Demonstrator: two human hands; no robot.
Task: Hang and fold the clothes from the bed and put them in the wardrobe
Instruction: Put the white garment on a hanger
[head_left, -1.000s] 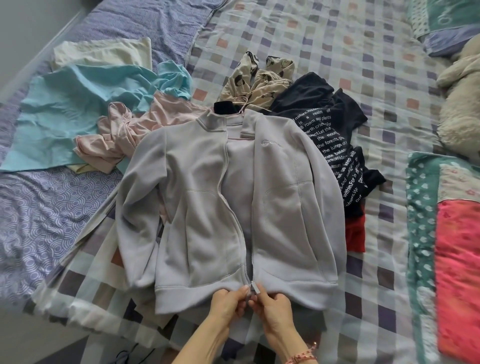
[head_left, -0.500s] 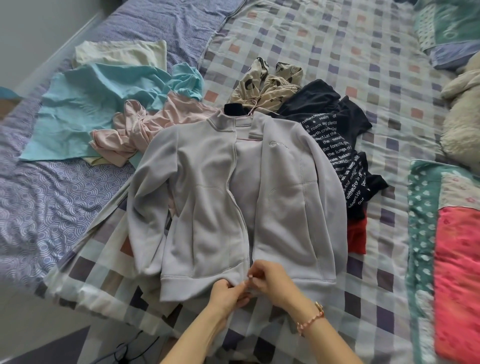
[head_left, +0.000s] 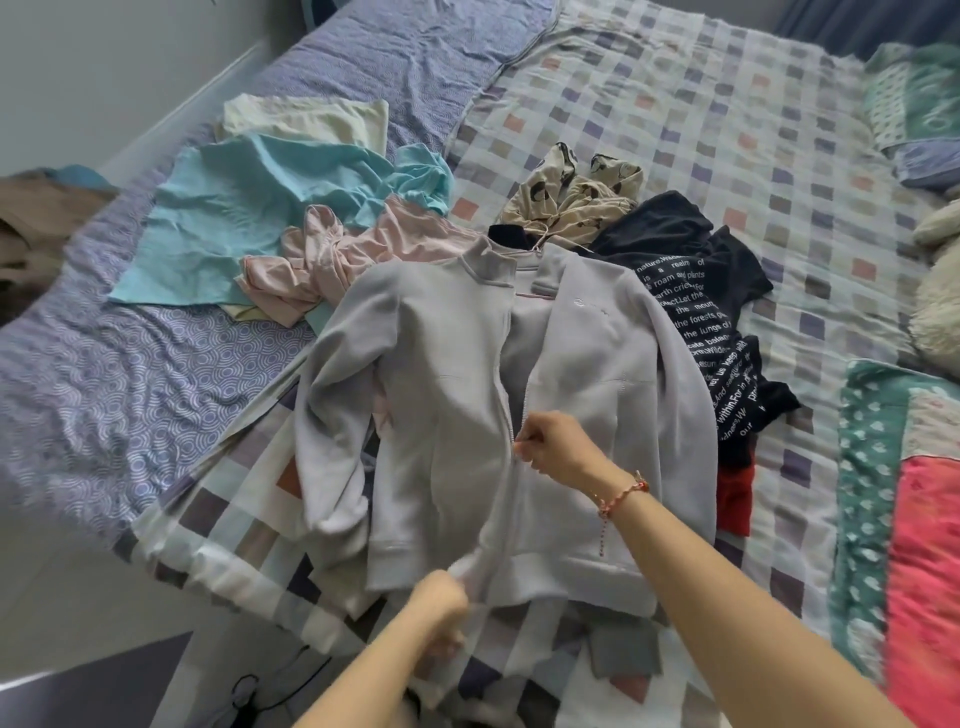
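A light grey zip jacket (head_left: 587, 364) lies front-up on the bed, on a hanger whose hook shows at the collar. My right hand (head_left: 558, 447) pinches the zipper pull about halfway up the front. My left hand (head_left: 441, 603) grips the jacket's bottom hem at the zipper's base. Below my right hand the zip is closed; above it the front is still parted. Behind the jacket lie a pink garment (head_left: 332, 265), a turquoise top (head_left: 249, 208), a cream piece (head_left: 306, 114), a beige patterned garment (head_left: 571, 197) and a black printed T-shirt (head_left: 711, 312).
A checked bedspread (head_left: 701, 130) covers the bed, with a purple patterned sheet (head_left: 104, 374) at left. Something red (head_left: 735, 499) pokes out under the black shirt. A plush toy (head_left: 935, 312) and a pink-green quilt (head_left: 914, 519) lie at right. Floor and cables are near left.
My right hand has drawn the zipper pull from the hem up to mid-front, closing the lower jacket. My left hand stays at the hem. The camera has moved closer.
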